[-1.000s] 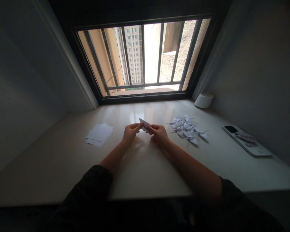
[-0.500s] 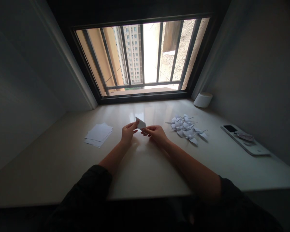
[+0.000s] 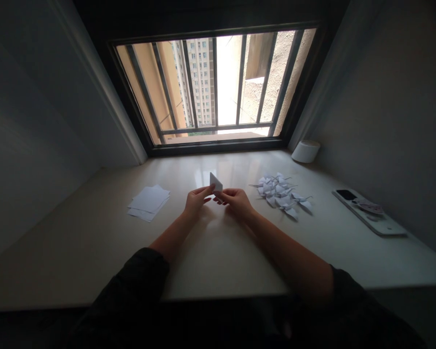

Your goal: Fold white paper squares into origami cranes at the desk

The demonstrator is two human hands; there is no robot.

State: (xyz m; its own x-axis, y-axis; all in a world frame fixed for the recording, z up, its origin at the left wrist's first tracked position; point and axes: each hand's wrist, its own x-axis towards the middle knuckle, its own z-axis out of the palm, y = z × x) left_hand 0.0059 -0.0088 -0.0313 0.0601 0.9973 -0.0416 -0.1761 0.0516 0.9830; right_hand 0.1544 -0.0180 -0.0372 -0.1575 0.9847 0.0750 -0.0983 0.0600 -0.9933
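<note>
A small folded piece of white paper [image 3: 215, 181] is held up between my two hands, over the middle of the white sill. My left hand [image 3: 197, 199] pinches its left side with thumb and fingers. On its lower right, my right hand [image 3: 235, 199] grips the paper too, and the fingertips of both hands nearly meet there. The fingers cover the paper's lower part. To the right of my hands lies a cluster of folded paper cranes [image 3: 279, 191]. A loose stack of white paper sheets [image 3: 149, 201] rests on the left.
A phone [image 3: 370, 213] in a pale case with a ring-like attachment lies at the far right. Near the window's right corner stands a white round object [image 3: 305, 151]. The barred window [image 3: 218, 145] closes off the back of the sill [image 3: 218, 261].
My left hand has shifted slightly right, closer to my right hand. The folded paper has moved a little to the right and stands more upright.
</note>
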